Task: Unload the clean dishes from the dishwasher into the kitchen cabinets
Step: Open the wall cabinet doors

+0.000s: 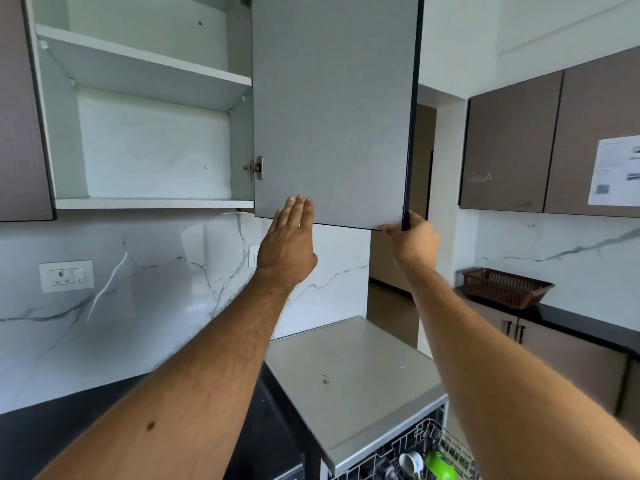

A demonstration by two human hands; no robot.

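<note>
Dark surface under a white marble backsplash; brown basket sits on the far counter. Upper cabinet open with two bare white shelves; left hand flat, fingers straight, on the grey door, right hand fingers pinching its lower corner. Dishwasher rack at bottom holds one white cup, one green item, possibly more, view cropped.

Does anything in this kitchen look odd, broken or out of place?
Nothing looks broken or spilled. The cabinet shelves show no dishes, while the dishwasher rack below holds items. Small oddities: faint scrawled writing on a brown cabinet door at right, and a dark smudge on the dishwasher top.
</note>
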